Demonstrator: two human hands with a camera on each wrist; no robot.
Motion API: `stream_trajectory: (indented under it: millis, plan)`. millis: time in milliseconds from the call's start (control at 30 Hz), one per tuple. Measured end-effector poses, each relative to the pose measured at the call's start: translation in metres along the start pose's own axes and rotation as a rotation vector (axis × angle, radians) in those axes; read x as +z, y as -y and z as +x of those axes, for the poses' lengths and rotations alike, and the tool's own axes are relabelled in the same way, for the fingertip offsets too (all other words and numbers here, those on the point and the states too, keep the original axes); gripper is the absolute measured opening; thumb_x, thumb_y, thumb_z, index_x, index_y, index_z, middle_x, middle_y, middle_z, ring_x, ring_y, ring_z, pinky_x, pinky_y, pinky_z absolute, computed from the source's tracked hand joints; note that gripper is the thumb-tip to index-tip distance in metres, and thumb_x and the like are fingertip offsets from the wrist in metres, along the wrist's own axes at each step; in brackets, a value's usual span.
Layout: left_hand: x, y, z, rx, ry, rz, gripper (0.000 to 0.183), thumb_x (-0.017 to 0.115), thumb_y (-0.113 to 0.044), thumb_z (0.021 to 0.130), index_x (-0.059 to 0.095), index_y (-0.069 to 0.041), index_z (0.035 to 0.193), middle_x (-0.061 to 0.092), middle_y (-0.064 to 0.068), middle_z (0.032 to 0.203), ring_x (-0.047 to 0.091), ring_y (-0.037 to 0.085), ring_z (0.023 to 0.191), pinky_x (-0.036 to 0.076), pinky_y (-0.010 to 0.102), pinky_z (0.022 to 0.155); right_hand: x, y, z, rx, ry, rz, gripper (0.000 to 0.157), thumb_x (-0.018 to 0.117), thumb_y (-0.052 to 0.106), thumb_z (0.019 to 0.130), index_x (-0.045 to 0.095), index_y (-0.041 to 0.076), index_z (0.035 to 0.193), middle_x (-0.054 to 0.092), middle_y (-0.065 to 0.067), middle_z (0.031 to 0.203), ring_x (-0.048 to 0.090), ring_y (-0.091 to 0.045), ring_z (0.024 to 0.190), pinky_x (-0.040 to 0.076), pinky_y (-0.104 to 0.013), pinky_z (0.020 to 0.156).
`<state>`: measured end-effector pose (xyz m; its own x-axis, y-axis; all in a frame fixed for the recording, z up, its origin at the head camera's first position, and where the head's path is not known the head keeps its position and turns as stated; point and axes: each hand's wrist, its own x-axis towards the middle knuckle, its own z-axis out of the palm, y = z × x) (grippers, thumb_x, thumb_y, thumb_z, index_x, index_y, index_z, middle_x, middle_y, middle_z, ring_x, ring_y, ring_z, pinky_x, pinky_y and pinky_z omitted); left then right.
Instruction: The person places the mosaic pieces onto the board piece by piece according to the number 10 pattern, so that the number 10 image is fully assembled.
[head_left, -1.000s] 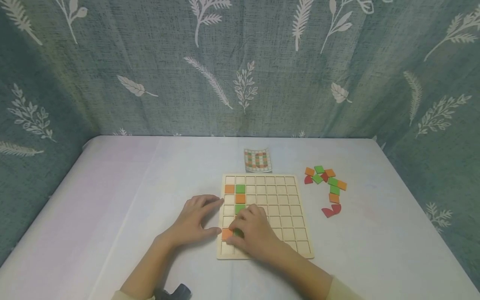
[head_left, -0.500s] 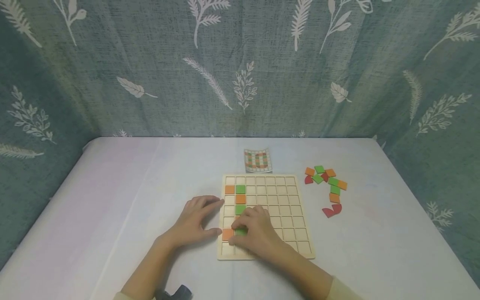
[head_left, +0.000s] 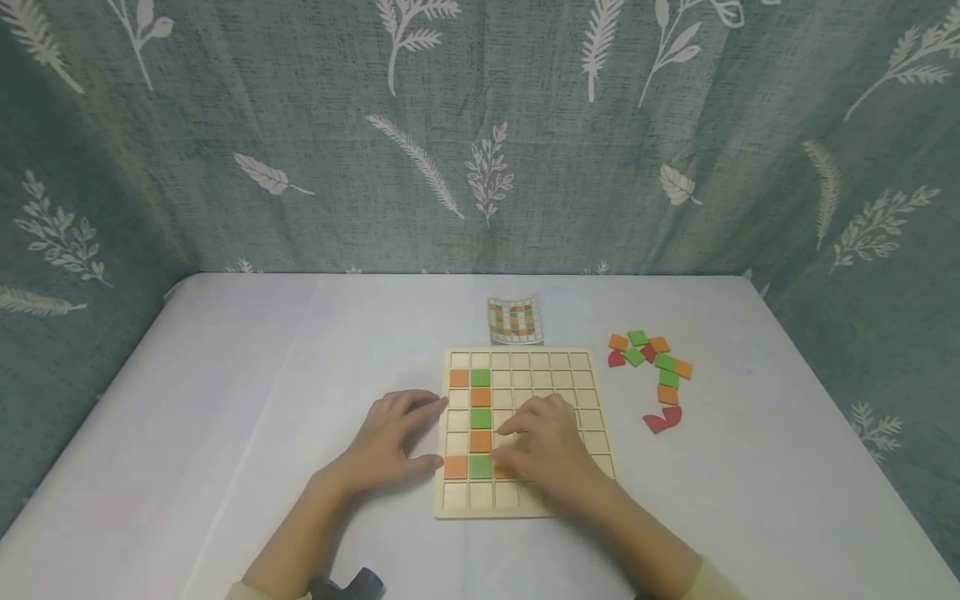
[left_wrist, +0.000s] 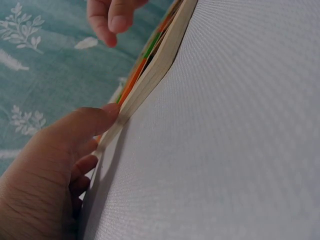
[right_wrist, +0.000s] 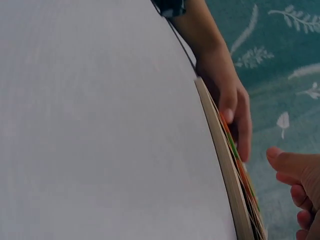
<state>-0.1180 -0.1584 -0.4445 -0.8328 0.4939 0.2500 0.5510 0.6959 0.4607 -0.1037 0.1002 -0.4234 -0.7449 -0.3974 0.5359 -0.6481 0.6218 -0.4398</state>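
A square wooden grid board (head_left: 570, 362) lies on the table, several orange and green tiles in its left columns. My left hand (head_left: 390, 442) rests by the board's left edge, thumb and fingertips at the rim; the left wrist view shows its thumb (left_wrist: 107, 117) on the edge. Over the board's middle is my right hand (head_left: 551, 450), thumb and fingers apart with nothing seen between them. Just left of it are a green tile (head_left: 480, 467) and an orange tile (head_left: 481, 442). Another orange tile (head_left: 504, 472) shows partly from under the right thumb.
Behind the board lies a pattern card (head_left: 515, 321) with a coloured grid. Loose tiles in orange and green (head_left: 668, 377) lie to the right of the board, with several red curved pieces (head_left: 656, 424) among and below them. A patterned curtain (head_left: 337, 192) stands behind the table.
My right hand has let go of the green tile in the second column and moved right and slightly up. Tiles it covered now show. The left hand has stayed at the board's edge.
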Motion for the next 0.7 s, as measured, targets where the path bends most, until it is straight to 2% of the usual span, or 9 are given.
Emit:
stream_trajectory:
  millis: [67,167,233,300,400,533,700]
  plan:
    - [-0.001,0.0,0.0,-0.004,0.002,0.002,0.068,0.069,-0.039,0.073,0.054,-0.012,0.134,0.051,0.006,0.129,0.042,0.027,0.121,0.031,0.049,0.1,-0.004,-0.005,-0.001,-0.014,-0.035,-0.01,0.025,0.088,0.021,0.057,0.073,0.012,0.075,0.06,0.005,0.076,0.049,-0.011,0.078,0.035,-0.029,0.074]
    - [-0.001,0.0,-0.001,-0.004,0.001,-0.004,0.069,0.069,-0.039,0.073,0.053,-0.012,0.134,0.051,0.007,0.129,0.042,0.027,0.121,0.032,0.049,0.099,-0.013,-0.01,-0.004,0.079,-0.015,0.019,0.025,0.088,0.022,0.06,0.074,0.012,0.078,0.059,0.006,0.077,0.049,-0.011,0.081,0.035,-0.031,0.075]
    - [0.0,0.001,-0.002,0.001,-0.002,-0.005,0.069,0.07,-0.039,0.073,0.053,-0.012,0.135,0.051,0.006,0.13,0.042,0.027,0.12,0.032,0.048,0.098,-0.02,-0.015,-0.008,0.106,-0.019,0.032,0.024,0.087,0.02,0.061,0.074,0.011,0.079,0.06,0.005,0.077,0.05,-0.012,0.082,0.035,-0.034,0.076]
    - [0.002,0.002,-0.002,0.007,-0.004,-0.002,0.068,0.069,-0.039,0.074,0.053,-0.013,0.135,0.05,0.006,0.13,0.042,0.026,0.12,0.032,0.048,0.098,-0.029,-0.019,-0.013,0.205,0.004,0.045,0.021,0.085,0.018,0.065,0.074,0.013,0.082,0.059,0.007,0.079,0.046,-0.01,0.084,0.034,-0.034,0.076]
    - [0.003,0.002,-0.001,0.012,-0.007,0.0,0.068,0.069,-0.039,0.074,0.053,-0.013,0.135,0.051,0.006,0.13,0.042,0.026,0.12,0.032,0.048,0.098,-0.039,-0.03,-0.02,0.174,-0.05,0.0,0.023,0.087,0.013,0.061,0.074,0.01,0.08,0.061,0.004,0.077,0.047,-0.012,0.082,0.034,-0.034,0.073]
    - [0.001,0.002,-0.001,0.012,-0.01,-0.005,0.069,0.069,-0.039,0.073,0.053,-0.012,0.135,0.051,0.006,0.13,0.042,0.027,0.121,0.031,0.048,0.099,-0.057,-0.042,-0.03,0.211,-0.076,-0.037,0.025,0.087,0.01,0.059,0.074,0.008,0.08,0.062,0.001,0.076,0.047,-0.014,0.08,0.032,-0.031,0.072]
    - [0.001,0.002,-0.001,0.016,-0.009,0.013,0.069,0.069,-0.039,0.074,0.053,-0.012,0.135,0.051,0.006,0.13,0.042,0.027,0.121,0.031,0.048,0.099,-0.079,-0.053,-0.044,0.337,-0.06,-0.096,0.023,0.085,0.008,0.062,0.073,0.006,0.082,0.063,-0.002,0.078,0.048,-0.02,0.082,0.028,-0.037,0.077]
